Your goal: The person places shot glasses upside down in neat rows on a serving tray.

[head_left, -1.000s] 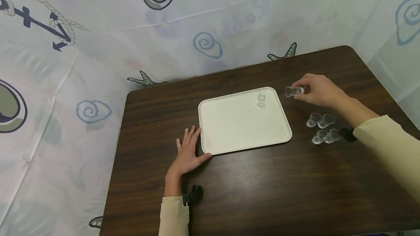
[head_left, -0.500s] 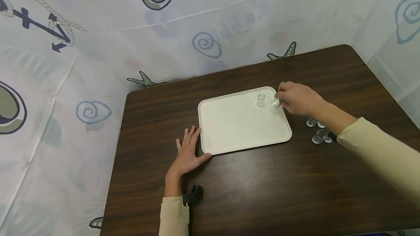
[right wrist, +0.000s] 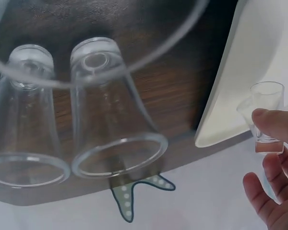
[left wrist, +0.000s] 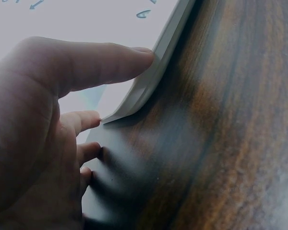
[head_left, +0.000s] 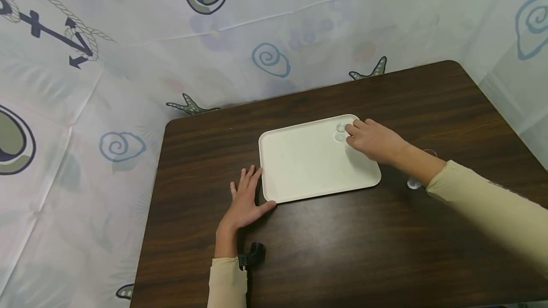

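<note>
- Clear glass (right wrist: pixel 270 98): pinched by the right hand (head_left: pixel 374 141), at two o'clock of the tray (head_left: pixel 299 170).
- Second glass (head_left: pixel 340 128): on the tray, just beside that hand.
- Left hand (head_left: pixel 243 206): fingers spread, touching the tray's rim at eight o'clock.

A brown table (head_left: pixel 325 251) (wood-grained) carries a tray (head_left: pixel 308 165) and clear glasses (right wrist: pixel 113 110).

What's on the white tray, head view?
On the tray, one clear glass stands near the far right corner. The right hand, pinching a second glass seen in the right wrist view, covers the tray's surface beside it; what lies beneath can't be seen.
</note>
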`<state>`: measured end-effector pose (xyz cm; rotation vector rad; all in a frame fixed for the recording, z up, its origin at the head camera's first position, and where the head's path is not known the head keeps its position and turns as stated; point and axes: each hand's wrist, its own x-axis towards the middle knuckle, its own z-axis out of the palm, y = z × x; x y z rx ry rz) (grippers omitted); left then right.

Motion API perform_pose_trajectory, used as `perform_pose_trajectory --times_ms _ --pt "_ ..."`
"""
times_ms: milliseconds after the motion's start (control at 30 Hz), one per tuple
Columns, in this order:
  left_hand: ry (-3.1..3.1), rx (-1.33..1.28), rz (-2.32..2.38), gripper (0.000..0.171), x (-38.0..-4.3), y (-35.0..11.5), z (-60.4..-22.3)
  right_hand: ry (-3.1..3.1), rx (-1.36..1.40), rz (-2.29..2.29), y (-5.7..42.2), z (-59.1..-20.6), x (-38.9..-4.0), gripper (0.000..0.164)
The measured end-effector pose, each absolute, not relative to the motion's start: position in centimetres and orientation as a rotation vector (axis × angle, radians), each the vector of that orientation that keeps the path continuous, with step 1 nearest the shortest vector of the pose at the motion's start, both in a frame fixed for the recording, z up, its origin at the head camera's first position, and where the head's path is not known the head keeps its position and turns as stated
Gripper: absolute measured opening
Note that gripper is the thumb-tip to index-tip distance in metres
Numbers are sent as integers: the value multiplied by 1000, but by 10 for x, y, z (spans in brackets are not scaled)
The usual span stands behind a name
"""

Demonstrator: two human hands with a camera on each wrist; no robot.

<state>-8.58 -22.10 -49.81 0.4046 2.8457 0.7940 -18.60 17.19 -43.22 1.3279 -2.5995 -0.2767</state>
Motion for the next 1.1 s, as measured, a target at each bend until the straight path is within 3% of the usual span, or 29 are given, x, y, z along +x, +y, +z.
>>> perform_pose_trajectory --times_ms 500,1100 --pt "2843 404 793 96 -87 -221 -498 -2612 1361 -336 162 -439 -182 23" --pt "2858 402 754 94 -88 -220 -499 -2547 1423 -330 156 -440 -182 14"
